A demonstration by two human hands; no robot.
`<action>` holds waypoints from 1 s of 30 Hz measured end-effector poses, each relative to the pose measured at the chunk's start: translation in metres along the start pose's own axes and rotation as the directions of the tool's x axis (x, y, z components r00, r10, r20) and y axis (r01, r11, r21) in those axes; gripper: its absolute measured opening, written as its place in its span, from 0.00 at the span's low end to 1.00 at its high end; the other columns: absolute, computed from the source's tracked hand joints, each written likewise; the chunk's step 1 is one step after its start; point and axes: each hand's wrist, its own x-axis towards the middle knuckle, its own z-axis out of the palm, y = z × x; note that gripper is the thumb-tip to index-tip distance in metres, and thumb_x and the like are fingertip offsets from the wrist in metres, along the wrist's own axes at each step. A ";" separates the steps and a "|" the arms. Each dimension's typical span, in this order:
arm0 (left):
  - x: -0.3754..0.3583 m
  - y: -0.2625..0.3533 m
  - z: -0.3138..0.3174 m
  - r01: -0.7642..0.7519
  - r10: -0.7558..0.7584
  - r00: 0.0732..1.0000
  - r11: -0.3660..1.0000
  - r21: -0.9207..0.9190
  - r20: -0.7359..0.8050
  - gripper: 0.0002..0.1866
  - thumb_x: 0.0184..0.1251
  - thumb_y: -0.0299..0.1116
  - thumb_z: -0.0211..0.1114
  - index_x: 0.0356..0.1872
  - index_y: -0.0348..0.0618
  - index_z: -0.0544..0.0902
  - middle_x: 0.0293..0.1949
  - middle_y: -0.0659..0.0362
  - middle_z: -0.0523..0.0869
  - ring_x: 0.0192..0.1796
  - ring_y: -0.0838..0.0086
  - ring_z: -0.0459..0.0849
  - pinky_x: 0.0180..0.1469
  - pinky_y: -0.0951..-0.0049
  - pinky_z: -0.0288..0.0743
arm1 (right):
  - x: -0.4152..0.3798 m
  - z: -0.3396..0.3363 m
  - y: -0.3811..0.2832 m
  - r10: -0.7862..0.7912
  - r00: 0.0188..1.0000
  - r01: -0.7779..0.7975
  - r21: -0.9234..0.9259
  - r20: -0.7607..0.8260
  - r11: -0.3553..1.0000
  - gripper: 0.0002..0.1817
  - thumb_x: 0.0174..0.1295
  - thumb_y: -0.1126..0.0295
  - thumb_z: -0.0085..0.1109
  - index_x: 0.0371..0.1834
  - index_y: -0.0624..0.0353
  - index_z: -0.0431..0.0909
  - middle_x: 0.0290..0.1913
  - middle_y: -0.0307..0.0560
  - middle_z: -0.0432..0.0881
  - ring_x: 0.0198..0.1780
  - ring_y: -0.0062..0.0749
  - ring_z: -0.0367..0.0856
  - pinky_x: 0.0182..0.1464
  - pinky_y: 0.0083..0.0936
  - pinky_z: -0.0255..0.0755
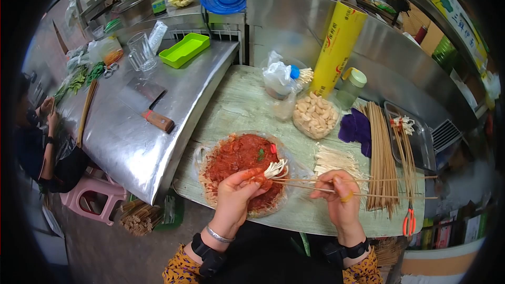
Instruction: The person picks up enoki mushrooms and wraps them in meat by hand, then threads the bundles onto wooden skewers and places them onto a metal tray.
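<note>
Left hand (235, 188) presses enoki mushrooms (275, 168) onto skewers (315, 185) held by right hand (339, 195).

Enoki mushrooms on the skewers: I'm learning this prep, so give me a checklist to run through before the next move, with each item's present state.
1. Left hand pinches the enoki bundle over the red sauce bowl: ok.
2. Right hand grips the skewers in hand: ok.
3. Skewer tips reach the bundle: ok; pierced through, cannot tell.
4. Loose enoki pile lies beside the right hand: ok.
5. Spare skewer stack within reach: ok.
6. Cleaver lies apart on the steel counter: ok.
</note>
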 end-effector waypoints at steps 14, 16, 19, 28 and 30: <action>-0.002 0.001 -0.001 0.116 -0.115 0.993 0.958 -0.262 0.018 0.12 0.65 0.20 0.55 0.50 0.32 0.76 0.48 0.53 0.81 0.48 0.66 0.82 0.53 0.63 0.79 | -0.001 0.005 0.035 0.040 0.998 -0.026 0.235 -0.056 0.972 0.11 0.66 0.66 0.48 0.39 0.66 0.71 0.38 0.54 0.77 0.34 0.37 0.81 0.38 0.28 0.79; -0.003 0.002 0.000 0.114 -0.116 0.993 0.957 -0.268 0.007 0.12 0.65 0.20 0.55 0.49 0.32 0.76 0.47 0.52 0.81 0.48 0.66 0.82 0.52 0.64 0.79 | -0.001 0.006 0.036 0.050 0.996 -0.032 0.249 -0.068 0.968 0.11 0.66 0.66 0.48 0.38 0.65 0.70 0.38 0.54 0.77 0.33 0.37 0.81 0.36 0.28 0.78; -0.004 0.000 -0.002 0.121 -0.128 0.992 0.953 -0.277 -0.006 0.12 0.66 0.21 0.55 0.49 0.32 0.76 0.47 0.53 0.81 0.49 0.66 0.82 0.52 0.65 0.79 | -0.001 0.008 0.036 0.042 0.996 -0.023 0.234 -0.074 0.972 0.11 0.66 0.66 0.48 0.38 0.65 0.70 0.37 0.54 0.77 0.33 0.37 0.80 0.36 0.28 0.78; -0.004 -0.006 -0.001 0.128 -0.144 0.989 0.929 -0.347 -0.022 0.13 0.66 0.21 0.52 0.51 0.34 0.75 0.49 0.53 0.81 0.52 0.65 0.80 0.55 0.62 0.76 | 0.001 0.011 0.056 0.065 0.993 -0.024 0.373 -0.097 0.927 0.11 0.67 0.65 0.47 0.38 0.64 0.70 0.34 0.53 0.78 0.31 0.36 0.80 0.36 0.28 0.79; -0.003 -0.007 -0.002 0.123 -0.138 0.990 0.933 -0.337 -0.020 0.13 0.66 0.21 0.52 0.51 0.34 0.75 0.49 0.53 0.81 0.52 0.65 0.80 0.55 0.62 0.76 | 0.001 0.014 0.059 0.055 0.993 -0.013 0.374 -0.102 0.928 0.11 0.67 0.64 0.47 0.39 0.64 0.70 0.34 0.53 0.78 0.31 0.36 0.80 0.36 0.28 0.79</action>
